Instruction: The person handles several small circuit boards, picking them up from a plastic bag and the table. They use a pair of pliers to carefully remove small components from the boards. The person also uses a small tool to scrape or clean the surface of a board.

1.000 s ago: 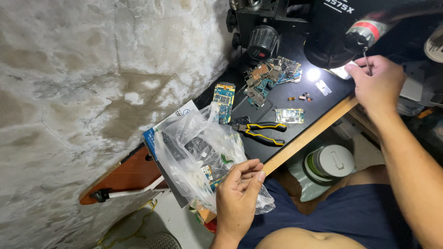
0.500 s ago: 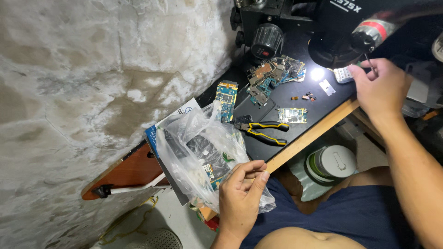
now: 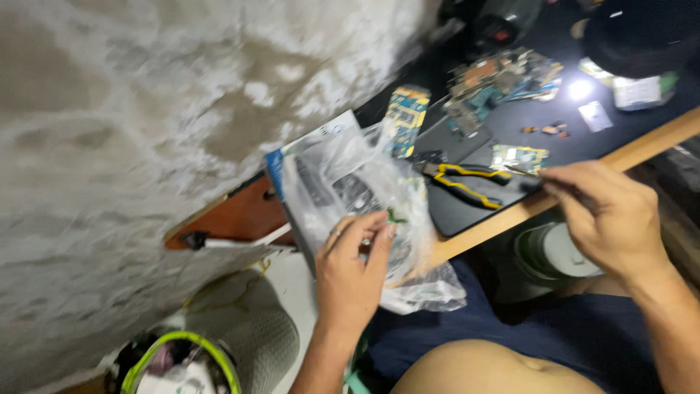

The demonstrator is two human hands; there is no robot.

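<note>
My left hand (image 3: pixel 354 273) pinches the clear plastic bag (image 3: pixel 364 211), fingers curled onto its front, thumb side toward me. The bag is crumpled and hangs over the near edge of the bench, between the wall and my lap; dark parts and something green show through it, too blurred to name. Behind the bag leans a flat box with a blue edge (image 3: pixel 306 157), touching it.

My right hand (image 3: pixel 609 215) is closed around a thin dark tool (image 3: pixel 536 184), held like a pen, tip pointing left just over the black mat (image 3: pixel 474 146). I cannot tell what kind of tool, motion blur. Tip is just beside a small green circuit board (image 3: pixel 519 157) and near the yellow-handled pliers (image 3: pixel 467 179), which lie flat on the mat, not touched.

Further back on the mat: a heap of circuit boards (image 3: pixel 503 80), one blue-and-yellow board (image 3: pixel 407 117) standing near the box, some tiny loose bits (image 3: pixel 547 130), a bright light spot (image 3: pixel 581 89). Wooden bench edge (image 3: pixel 642 146) runs diagonally under my right hand. Rough whitewashed wall (image 3: pixel 146 109) fills the left. Below the bench, a round lidded container (image 3: pixel 561 252); bottom left, a green-rimmed thing (image 3: pixel 182 357), blurred.
</note>
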